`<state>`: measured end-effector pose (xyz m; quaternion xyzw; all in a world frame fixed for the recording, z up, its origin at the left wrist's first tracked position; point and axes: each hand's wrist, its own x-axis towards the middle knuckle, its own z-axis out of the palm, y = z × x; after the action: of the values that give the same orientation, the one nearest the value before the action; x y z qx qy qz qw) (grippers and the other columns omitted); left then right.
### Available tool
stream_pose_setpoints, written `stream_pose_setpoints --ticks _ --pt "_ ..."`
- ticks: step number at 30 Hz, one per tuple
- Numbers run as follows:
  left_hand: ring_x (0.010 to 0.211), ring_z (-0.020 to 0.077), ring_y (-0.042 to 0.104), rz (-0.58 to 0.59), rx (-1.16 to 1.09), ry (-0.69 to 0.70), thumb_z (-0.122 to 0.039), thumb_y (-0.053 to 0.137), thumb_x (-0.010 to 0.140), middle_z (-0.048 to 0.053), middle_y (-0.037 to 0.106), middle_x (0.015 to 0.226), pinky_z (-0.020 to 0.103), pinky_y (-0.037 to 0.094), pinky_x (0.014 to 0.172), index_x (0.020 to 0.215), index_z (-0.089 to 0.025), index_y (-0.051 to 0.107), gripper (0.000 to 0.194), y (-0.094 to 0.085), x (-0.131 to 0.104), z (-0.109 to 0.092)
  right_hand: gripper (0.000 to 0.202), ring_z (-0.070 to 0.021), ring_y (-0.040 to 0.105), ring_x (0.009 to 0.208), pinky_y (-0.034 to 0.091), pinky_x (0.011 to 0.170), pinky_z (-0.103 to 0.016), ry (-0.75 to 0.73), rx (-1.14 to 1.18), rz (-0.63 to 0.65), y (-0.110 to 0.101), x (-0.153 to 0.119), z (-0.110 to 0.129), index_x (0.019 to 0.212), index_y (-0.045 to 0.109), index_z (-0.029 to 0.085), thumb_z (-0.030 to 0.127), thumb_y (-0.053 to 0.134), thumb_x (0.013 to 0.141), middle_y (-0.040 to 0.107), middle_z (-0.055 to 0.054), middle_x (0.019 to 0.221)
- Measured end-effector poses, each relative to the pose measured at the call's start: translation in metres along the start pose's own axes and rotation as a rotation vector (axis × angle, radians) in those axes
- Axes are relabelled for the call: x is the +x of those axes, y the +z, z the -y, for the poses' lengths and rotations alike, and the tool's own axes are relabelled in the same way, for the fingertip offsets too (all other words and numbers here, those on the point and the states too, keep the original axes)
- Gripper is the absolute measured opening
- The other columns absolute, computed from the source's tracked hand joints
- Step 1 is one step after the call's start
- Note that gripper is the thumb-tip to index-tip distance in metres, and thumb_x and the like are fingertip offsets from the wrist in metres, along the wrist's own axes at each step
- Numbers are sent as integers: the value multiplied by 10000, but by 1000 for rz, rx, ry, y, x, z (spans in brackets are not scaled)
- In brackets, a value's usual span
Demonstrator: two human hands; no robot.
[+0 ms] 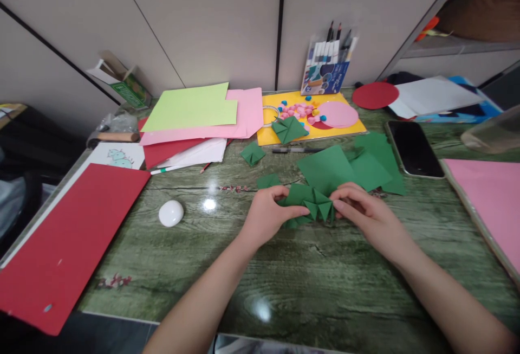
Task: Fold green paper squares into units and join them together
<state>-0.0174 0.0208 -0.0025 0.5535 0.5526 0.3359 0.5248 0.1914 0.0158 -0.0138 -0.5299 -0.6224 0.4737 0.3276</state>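
Observation:
Between my two hands is a folded green paper (319, 202) with pointed flaps, held just above the table. My left hand (266, 213) pinches its left side between thumb and fingers. On its right edge, the thumb and fingers of my right hand (363, 216) are closed. Flat green paper sheets (327, 169) lie right behind it, and more green pieces show partly under and beside my left hand. A small folded green piece (252, 153) rests farther back, and a larger folded one (289, 129) sits on the yellow sheet (268, 136).
Left of my hands lie a white rounded object (171, 213) and a red sheet (77, 235). At the back are lime paper (189, 107), a marker pack (328, 69) and pink pompoms (298, 110). A phone (414, 148) and pink paper (491, 197) are to the right.

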Motion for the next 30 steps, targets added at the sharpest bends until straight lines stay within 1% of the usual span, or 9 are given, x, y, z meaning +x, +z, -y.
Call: stream_pose_setpoints --ticks 7,12,14,16,18,20,24,27,30 --pt "542 92 352 33 2 -4 -385 721 582 -52 404 555 223 252 510 564 -165 502 311 -1 -1 -2 196 -129 514 661 466 572 -250 78 104 16 1 1 2 786 615 215 408 584 776 502 -18 825" --pt "538 90 318 23 81 9 -401 721 579 -61 335 539 229 220 507 536 -170 453 356 -2 -1 -2 196 -122 506 649 440 570 -240 103 118 53 2 1 -3 804 610 206 397 569 792 506 -15 814" --pt "542 93 330 30 93 21 -403 719 583 -60 355 543 231 225 513 546 -170 462 349 -2 -1 -1 190 -123 505 648 432 573 -241 109 115 63 1 1 -4 801 609 206 392 568 793 509 -10 805" --pt "558 102 366 53 97 23 -405 709 598 -51 412 561 233 247 526 572 -168 497 319 -2 -1 0 180 -123 503 648 426 578 -243 105 107 70 1 1 -4 801 609 208 383 566 796 509 -5 792" --pt "582 114 404 85 95 26 -406 697 614 -34 473 595 236 273 543 616 -165 546 284 -3 0 2 167 -123 499 646 420 581 -246 97 91 73 1 1 -2 802 606 211 372 560 802 506 -1 781" --pt "591 123 418 94 110 32 -418 695 611 -25 493 608 240 282 548 638 -164 569 284 -3 0 4 160 -126 499 653 419 584 -251 92 68 77 1 1 0 800 602 214 366 552 807 502 -3 784" --pt "580 122 396 76 169 44 -444 699 589 -35 454 581 241 258 537 608 -168 549 315 -3 0 6 157 -139 498 674 416 589 -265 51 -11 79 1 0 3 801 599 221 360 531 821 500 -12 789" --pt "580 113 377 110 187 54 -417 700 593 -43 425 580 236 250 534 601 -167 539 297 -3 0 6 167 -158 501 705 409 591 -279 -7 -107 77 1 0 3 796 606 224 356 511 836 514 -22 788" --pt "567 98 337 143 226 47 -390 711 585 -58 360 561 228 237 527 555 -167 487 317 -2 0 4 174 -168 506 729 407 590 -285 -41 -185 79 3 1 1 810 617 227 352 500 843 524 -30 806"
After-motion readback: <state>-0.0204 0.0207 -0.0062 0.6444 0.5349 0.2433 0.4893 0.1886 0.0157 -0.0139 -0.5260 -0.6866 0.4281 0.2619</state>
